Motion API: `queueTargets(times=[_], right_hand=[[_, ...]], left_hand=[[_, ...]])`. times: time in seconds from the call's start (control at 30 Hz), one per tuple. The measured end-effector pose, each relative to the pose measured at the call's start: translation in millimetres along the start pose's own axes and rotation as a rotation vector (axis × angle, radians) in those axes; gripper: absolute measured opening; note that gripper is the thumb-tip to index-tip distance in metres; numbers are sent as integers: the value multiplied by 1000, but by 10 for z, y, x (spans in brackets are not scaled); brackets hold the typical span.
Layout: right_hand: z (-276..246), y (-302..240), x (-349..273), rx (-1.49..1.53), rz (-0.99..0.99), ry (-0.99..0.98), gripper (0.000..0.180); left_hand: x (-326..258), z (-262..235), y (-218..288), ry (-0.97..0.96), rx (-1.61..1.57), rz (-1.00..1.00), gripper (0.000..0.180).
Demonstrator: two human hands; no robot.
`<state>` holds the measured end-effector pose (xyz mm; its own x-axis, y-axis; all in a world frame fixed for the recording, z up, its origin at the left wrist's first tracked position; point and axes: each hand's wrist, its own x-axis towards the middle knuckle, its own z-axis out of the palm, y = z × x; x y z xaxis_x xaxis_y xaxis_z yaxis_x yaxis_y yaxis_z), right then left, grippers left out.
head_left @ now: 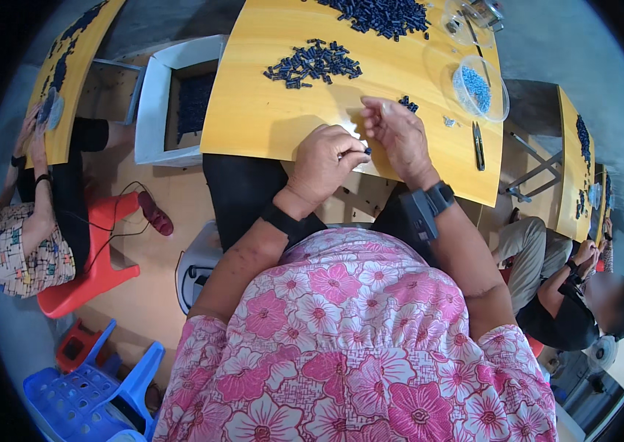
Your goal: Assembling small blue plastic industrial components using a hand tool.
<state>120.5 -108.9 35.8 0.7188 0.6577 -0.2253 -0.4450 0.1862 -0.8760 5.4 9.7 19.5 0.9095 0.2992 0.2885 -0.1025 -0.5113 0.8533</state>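
Floral blouse [356, 346] hiding lap, table [253, 110] edge.

I see a short-sleeved top printed with pink and white flowers, and dark trousers beneath. A plain black band circles my left wrist [282, 219]; at my right wrist [428, 206] sits a black strap carrying a boxy device.

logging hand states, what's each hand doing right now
left hand: fingers pinched shut on a small dark part.
right hand: fingers curled, held beside the left; cannot tell whether it holds anything.
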Motion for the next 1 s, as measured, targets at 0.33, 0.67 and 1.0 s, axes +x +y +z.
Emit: queueTargets(times=[0.33,0.67,1.0], right_hand=[[-59,91,-673,-227,56,-84,24],[-254,39,-978,-403,-170,-222,33],[-328,-10,-1282,-393,-304,-223,31]], left_hand=[[-288,-3,215,-87,-605,-407,12],[-447,66,496,-159,-660,-537,17],[-565,121,695,-282,-700,-514,20]])
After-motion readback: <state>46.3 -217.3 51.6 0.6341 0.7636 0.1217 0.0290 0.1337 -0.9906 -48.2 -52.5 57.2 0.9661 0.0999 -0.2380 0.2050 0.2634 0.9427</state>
